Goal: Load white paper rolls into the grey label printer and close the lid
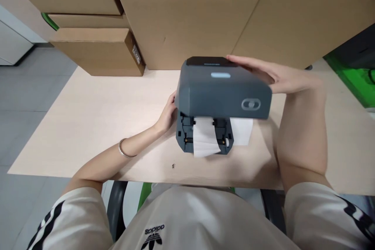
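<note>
A dark grey label printer stands on the table with its lid raised. A white paper strip comes out from under the lid and lies over the black roller parts at the front. My left hand holds the printer's left side, its fingertips partly hidden behind the casing. My right hand grips the lid at its right side, fingers along the upper edge and thumb lower down. Another white sheet lies on the table beside the printer, partly under the lid.
Large cardboard boxes line the back of the table. A flatter carton leans at the back left. A dark object and a green surface are at the far right. The table's front edge is close to my body.
</note>
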Available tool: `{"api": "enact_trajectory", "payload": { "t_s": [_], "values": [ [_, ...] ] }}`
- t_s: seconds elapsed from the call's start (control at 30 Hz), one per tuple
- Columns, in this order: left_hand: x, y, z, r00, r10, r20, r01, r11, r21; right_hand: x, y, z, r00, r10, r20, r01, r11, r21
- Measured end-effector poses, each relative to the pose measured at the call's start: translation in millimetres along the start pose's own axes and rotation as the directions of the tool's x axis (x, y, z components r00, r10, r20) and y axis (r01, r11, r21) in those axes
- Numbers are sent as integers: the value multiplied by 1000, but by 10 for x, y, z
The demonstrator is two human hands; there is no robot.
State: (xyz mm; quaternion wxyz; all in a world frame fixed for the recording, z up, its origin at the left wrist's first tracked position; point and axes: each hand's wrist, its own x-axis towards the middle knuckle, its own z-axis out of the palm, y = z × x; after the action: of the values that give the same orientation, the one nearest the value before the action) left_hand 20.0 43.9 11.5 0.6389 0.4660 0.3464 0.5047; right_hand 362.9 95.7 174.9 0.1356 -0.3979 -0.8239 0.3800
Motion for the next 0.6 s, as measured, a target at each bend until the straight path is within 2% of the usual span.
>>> {"api": "enact_trajectory", "payload": {
  "t_s": [0.03, 0.1, 0.2, 0.3, 0.4, 0.5, 0.6],
  "values": [
    [-13, 18, 13, 1000, -7, -8, 7, 1000, 11, -8, -5, -5, 999, -27, -25, 27, 1000, -17],
    [-45, 73, 43, 999, -38, -20, 39, 998, 59, 5, -26, 35, 987, -28, -159, 29, 1000, 4],
    [-97, 184, 93, 997, -76, 9, 73, 984, 162, 72, -27, 149, 926, 45, -374, 2, 992, 125],
    [-133, 272, 136, 996, -68, 63, 51, 968, 247, 145, 48, 233, 867, 95, -489, -11, 985, 173],
    [-153, 304, 159, 995, -73, 65, 52, 957, 286, 215, 139, 270, 821, 89, -564, 40, 976, 212],
    [-168, 310, 175, 995, -88, 48, 72, 962, 264, 303, 189, 313, 814, 83, -574, 81, 963, 255],
    [-177, 319, 194, 996, -74, 43, 61, 966, 250, 416, 203, 386, 795, 120, -595, 57, 961, 270]
  ]
}}
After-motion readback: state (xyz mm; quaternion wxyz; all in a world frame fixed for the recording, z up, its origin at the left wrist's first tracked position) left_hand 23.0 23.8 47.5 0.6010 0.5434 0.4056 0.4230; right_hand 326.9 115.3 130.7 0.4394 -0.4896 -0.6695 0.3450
